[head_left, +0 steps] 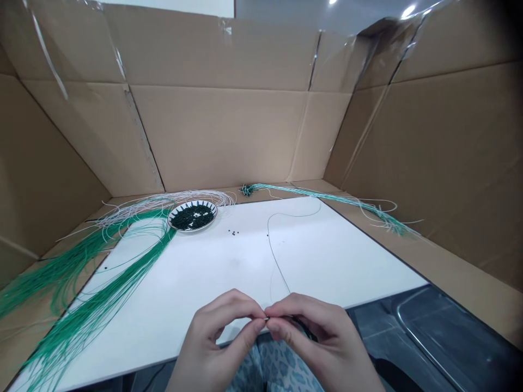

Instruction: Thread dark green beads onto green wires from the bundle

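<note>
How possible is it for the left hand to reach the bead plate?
Probably yes: the left hand has only white board before the bead plate, though it pinches a thin strand with the right hand.

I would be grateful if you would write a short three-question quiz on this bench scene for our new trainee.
1. What fills the round patterned plate?
2. True or false: a few loose dark beads lie on the white board.
3. Where are the left hand and right hand?
A) Fingertips together near the board's near edge
B) Resting on the plate
C) Gripping the green strands

Key: 1. Dark beads. 2. True. 3. A.
</note>
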`<state>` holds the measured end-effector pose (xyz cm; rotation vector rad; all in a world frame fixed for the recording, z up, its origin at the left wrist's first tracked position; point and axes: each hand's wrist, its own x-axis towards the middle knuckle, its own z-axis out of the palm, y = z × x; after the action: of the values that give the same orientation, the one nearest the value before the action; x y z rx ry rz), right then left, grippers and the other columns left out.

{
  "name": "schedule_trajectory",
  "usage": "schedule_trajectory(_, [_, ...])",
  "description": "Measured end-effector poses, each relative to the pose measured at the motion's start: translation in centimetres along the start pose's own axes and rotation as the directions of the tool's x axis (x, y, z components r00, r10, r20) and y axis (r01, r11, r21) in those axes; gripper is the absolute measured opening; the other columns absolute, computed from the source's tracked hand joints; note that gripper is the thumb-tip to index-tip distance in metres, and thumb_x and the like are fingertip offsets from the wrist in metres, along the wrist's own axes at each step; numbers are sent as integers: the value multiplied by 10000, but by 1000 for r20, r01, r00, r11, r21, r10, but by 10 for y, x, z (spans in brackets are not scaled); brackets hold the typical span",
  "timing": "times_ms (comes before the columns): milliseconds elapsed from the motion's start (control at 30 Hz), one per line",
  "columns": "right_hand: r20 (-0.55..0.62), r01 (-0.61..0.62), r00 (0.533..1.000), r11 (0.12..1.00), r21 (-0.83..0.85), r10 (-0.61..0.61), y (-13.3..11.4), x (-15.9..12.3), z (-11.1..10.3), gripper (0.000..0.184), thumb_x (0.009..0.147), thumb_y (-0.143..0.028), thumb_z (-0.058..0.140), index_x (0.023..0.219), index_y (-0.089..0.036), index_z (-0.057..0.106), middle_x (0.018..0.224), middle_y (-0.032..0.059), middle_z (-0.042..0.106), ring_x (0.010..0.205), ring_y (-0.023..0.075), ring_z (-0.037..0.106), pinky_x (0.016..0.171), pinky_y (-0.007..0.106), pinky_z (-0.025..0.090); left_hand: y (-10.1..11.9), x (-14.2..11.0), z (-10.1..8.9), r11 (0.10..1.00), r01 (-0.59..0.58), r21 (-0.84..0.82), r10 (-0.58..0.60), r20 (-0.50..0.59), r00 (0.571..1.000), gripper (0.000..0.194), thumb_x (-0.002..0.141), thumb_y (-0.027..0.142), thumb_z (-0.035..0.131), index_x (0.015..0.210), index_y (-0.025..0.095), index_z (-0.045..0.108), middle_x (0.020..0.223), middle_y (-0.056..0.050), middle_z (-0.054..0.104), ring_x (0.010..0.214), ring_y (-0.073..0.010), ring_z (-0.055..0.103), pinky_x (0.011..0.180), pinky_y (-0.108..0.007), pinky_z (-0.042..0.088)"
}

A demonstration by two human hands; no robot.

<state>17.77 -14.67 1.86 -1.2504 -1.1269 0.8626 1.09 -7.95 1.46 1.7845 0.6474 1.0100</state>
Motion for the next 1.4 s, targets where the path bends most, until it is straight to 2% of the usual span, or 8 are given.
schedule_trajectory(200, [46, -92, 995, 995, -33, 94, 8, 3, -1, 59, 821, -261, 706, 834, -205, 695, 720, -18, 653, 644, 142, 615, 653, 239, 515, -8, 2, 0, 981, 44, 189, -29, -81, 996, 152, 936, 190, 638, 805, 233, 703, 818, -5, 717, 791, -165, 691, 741, -226, 522])
schedule_trajectory(300, [61, -89, 994, 996, -11, 90, 18, 5, -1, 105, 853, -294, 697, 837, -197, 735, 690, -18, 641, 630, 132, 566, 632, 239, 472, -12, 0, 1, 967, 27, 255, -15, -49, 999, 163, 951, 210, 618, 805, 232, 686, 809, 0, 711, 780, -165, 692, 736, -229, 533])
schedule_trajectory(400, [-32, -60, 998, 998, 29, 61, 37, 12, -7, 206, 889, -360, 706, 787, -185, 749, 689, 1, 667, 577, 121, 533, 561, 234, 431, -23, 8, -1, 930, 65, 361, -73, 11, 997, 180, 1002, 289, 568, 897, 224, 699, 897, -30, 741, 854, -187, 730, 780, -249, 580])
schedule_trajectory(567, [-140, -101, 982, 983, 152, 123, 73, 34, -27, 395, 823, -552, 777, 844, -159, 743, 706, 22, 680, 552, 139, 572, 545, 261, 487, -76, 74, -13, 731, 162, 662, -155, -70, 985, 219, 993, 189, 586, 1187, 141, 677, 1238, -155, 706, 1105, -277, 707, 958, -432, 587])
schedule_trajectory(633, [-158, -110, 978, 978, 178, 139, 84, 41, -32, 472, 780, -613, 796, 856, -151, 737, 696, 23, 671, 556, 153, 586, 557, 281, 507, -100, 110, -20, 668, 171, 724, -145, -98, 985, 276, 979, 243, 676, 1241, 158, 660, 1313, -118, 673, 1195, -306, 656, 1002, -541, 547])
schedule_trajectory(800, [-130, -111, 981, 969, 220, 142, 95, 45, -38, 516, 737, -654, 812, 815, -150, 732, 668, 26, 674, 513, 159, 584, 516, 285, 489, -132, 162, -37, 587, 132, 799, -135, -65, 989, 322, 985, 310, 682, 1277, 178, 650, 1322, -111, 665, 1128, -288, 678, 942, -515, 581])
schedule_trajectory(1100, [-81, -104, 989, 964, 245, 128, 101, 44, -41, 494, 773, -639, 793, 809, -151, 725, 678, 5, 663, 470, 120, 559, 502, 255, 460, -144, 168, -42, 588, 95, 803, -184, 18, 983, 281, 996, 315, 667, 1242, 180, 666, 1275, -102, 687, 1072, -265, 696, 909, -482, 597])
schedule_trajectory(1400, [-24, -111, 993, 968, 225, 119, 109, 44, -44, 483, 804, -632, 769, 837, -153, 719, 698, 1, 655, 480, 115, 565, 510, 249, 455, -147, 172, -41, 659, 136, 739, -190, -11, 982, 291, 994, 318, 670, 1249, 179, 662, 1272, -102, 687, 1063, -264, 699, 901, -479, 600])
